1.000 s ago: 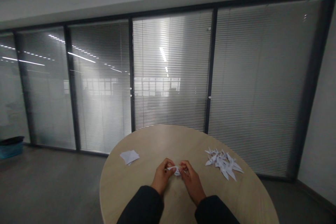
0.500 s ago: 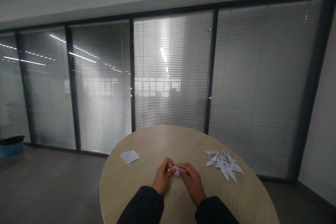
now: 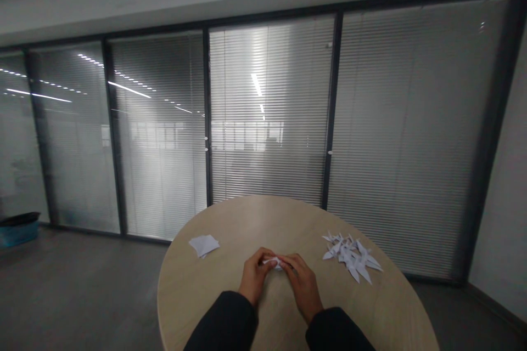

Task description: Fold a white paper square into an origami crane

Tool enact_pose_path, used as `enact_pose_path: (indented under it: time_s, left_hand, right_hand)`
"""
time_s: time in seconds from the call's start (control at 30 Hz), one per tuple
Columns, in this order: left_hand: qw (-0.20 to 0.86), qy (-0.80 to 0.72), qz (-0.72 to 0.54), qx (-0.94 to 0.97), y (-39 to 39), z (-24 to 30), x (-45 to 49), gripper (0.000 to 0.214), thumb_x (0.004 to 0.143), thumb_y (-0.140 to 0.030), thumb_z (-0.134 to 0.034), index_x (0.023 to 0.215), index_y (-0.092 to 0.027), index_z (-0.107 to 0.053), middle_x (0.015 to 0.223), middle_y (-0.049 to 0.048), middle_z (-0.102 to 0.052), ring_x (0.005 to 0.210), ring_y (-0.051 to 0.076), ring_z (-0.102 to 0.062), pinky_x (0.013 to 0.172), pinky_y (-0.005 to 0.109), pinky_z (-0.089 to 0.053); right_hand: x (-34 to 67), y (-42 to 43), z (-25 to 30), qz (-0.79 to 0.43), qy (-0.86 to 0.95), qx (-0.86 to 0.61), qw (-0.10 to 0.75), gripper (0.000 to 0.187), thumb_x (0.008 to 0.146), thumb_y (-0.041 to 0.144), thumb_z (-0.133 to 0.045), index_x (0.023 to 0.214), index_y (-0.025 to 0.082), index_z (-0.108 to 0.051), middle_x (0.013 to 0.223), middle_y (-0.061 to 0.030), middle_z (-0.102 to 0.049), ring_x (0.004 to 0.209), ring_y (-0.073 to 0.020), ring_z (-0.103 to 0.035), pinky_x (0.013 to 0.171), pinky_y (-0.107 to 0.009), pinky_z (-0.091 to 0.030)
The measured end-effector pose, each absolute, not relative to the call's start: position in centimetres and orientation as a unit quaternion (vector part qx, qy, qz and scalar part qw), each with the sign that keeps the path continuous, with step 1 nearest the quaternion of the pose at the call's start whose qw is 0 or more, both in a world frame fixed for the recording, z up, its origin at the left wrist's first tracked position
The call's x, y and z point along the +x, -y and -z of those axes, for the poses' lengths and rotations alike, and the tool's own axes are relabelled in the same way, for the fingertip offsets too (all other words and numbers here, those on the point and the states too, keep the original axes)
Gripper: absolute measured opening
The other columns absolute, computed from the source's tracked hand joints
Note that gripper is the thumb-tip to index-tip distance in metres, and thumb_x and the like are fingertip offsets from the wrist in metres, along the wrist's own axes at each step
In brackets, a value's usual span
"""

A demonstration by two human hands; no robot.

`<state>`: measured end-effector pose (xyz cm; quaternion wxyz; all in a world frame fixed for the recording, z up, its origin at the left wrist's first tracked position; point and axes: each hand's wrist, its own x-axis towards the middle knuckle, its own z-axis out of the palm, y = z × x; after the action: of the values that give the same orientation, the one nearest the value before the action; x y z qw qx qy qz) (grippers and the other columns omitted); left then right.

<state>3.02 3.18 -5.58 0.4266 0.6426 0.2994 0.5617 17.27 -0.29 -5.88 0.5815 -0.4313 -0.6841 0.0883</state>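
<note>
A small folded piece of white paper (image 3: 276, 265) is pinched between both hands, just over the middle of the round table. My left hand (image 3: 253, 275) closes on its left side, thumb in front and fingers behind. From the other side my right hand (image 3: 303, 282) grips it with bent fingers. The fingertips of both hands nearly meet and hide much of the paper, so its exact shape does not show. To the right lies a heap of folded white paper cranes (image 3: 353, 256). Some flat white paper sheets (image 3: 205, 245) rest in a loose stack at the left.
The round wooden table (image 3: 263, 214) carries all the paper. Behind it runs a glass partition with blinds (image 3: 269, 164) in dark frames. A blue bin with a black liner (image 3: 18, 231) stands on the floor at the far left.
My hands have drawn slightly closer together, with fingertips now meeting over the folded paper. Less of the paper shows. The stack and the cranes have stayed put.
</note>
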Motion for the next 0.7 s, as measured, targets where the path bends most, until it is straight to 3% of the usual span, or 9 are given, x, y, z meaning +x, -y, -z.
enact_pose_path:
  time_s: [0.33, 0.7]
  left_hand:
    - [0.285, -0.342, -0.595, 0.669, -1.8, 4.0, 3.0, 0.015, 0.076, -0.031, -0.062, 0.077, -0.019, -0.071, 0.079, 0.0054, -0.069, 0.079, 0.021, -0.062, 0.077, 0.034, -0.047]
    - [0.237, -0.331, -0.613, 0.677, -1.5, 3.9, 3.2, 0.017, 0.079, -0.031, -0.058, 0.074, -0.019, -0.068, 0.075, 0.004, -0.066, 0.076, 0.02, -0.06, 0.073, 0.032, -0.047]
  right_hand:
    - [16.9, 0.4, 6.0, -0.048, 0.674, -0.43, 0.598, 0.027, 0.093, 0.035, -0.042, 0.101, 0.024, -0.064, 0.095, -0.0051, -0.063, 0.092, -0.0189, -0.061, 0.084, -0.032, -0.051]
    - [16.5, 0.4, 5.9, -0.015, 0.683, -0.435, 0.586, 0.027, 0.095, 0.033, -0.034, 0.097, 0.025, -0.06, 0.093, -0.0045, -0.059, 0.091, -0.0189, -0.058, 0.084, -0.036, -0.051]
